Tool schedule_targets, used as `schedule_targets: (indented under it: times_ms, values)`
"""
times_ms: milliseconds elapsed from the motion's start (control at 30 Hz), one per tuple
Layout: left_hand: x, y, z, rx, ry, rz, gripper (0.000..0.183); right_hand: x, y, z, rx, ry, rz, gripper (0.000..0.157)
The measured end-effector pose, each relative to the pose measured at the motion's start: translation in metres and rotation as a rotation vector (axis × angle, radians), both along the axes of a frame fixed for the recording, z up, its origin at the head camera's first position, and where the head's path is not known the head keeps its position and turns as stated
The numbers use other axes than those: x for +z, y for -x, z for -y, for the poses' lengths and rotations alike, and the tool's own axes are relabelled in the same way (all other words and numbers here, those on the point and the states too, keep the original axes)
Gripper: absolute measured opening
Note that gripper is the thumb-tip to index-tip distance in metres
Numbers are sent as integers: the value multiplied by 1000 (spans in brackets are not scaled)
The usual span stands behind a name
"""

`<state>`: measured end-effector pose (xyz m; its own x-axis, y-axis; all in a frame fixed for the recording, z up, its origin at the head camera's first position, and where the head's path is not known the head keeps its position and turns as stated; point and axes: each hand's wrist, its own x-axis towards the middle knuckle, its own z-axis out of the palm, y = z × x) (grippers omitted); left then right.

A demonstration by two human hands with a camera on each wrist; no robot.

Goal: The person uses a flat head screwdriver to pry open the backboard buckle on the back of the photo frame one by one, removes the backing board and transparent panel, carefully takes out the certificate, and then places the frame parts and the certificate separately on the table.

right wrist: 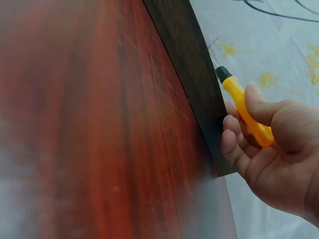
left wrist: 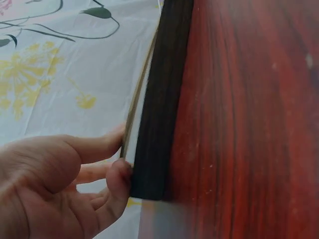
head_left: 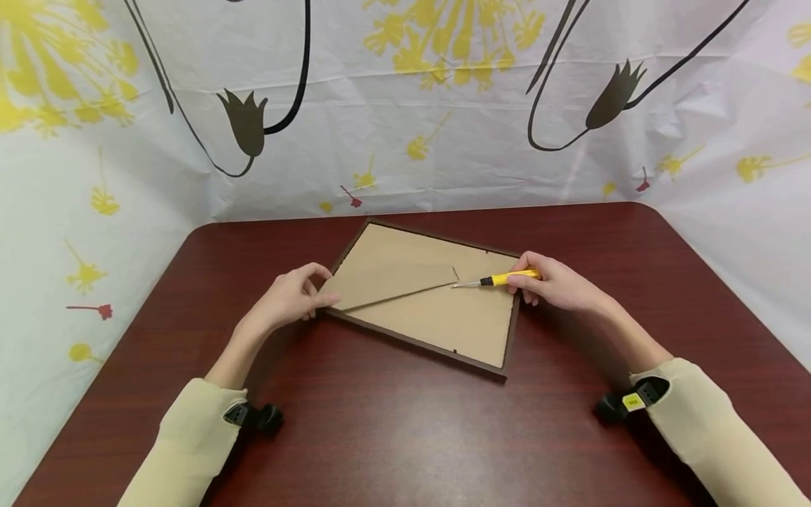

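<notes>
A dark brown picture frame (head_left: 412,342) lies back side up on the table, turned at an angle. Its tan backing board (head_left: 437,317) carries a long wedge-shaped stand flap (head_left: 395,282). At the left corner, my left hand (head_left: 293,296) pinches the frame, thumb over the back and other fingers at the outer edge. Between thumb and fingers, my right hand (head_left: 550,284) holds a yellow screwdriver (head_left: 514,277). The metal tip points left, near the flap's right end. Fingertips of that hand touch the frame's side rail (right wrist: 199,74).
The dark red wooden table (head_left: 405,436) extends around the frame. A white cloth with yellow flowers (head_left: 405,169) hangs behind it and along both sides. Black wrist cameras (head_left: 269,419) are strapped over both cream sleeves (head_left: 190,443).
</notes>
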<state>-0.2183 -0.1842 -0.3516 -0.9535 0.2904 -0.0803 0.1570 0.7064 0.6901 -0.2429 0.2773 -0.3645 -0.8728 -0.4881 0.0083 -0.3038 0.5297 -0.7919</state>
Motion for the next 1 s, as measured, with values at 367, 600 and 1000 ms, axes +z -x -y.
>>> schedule_targets:
  times_ms: [367, 600, 1000]
  values:
    - [10, -10, 0, -111, 44, 30, 33, -1, 10, -2, -16, 7, -17, 12]
    - [9, 0, -5, -55, 54, -6, 48, -2, -6, -4, 52, 49, 42, 11]
    - [-7, 27, -5, -42, 85, 37, 28, -2, -23, -2, 144, 115, 81, 9]
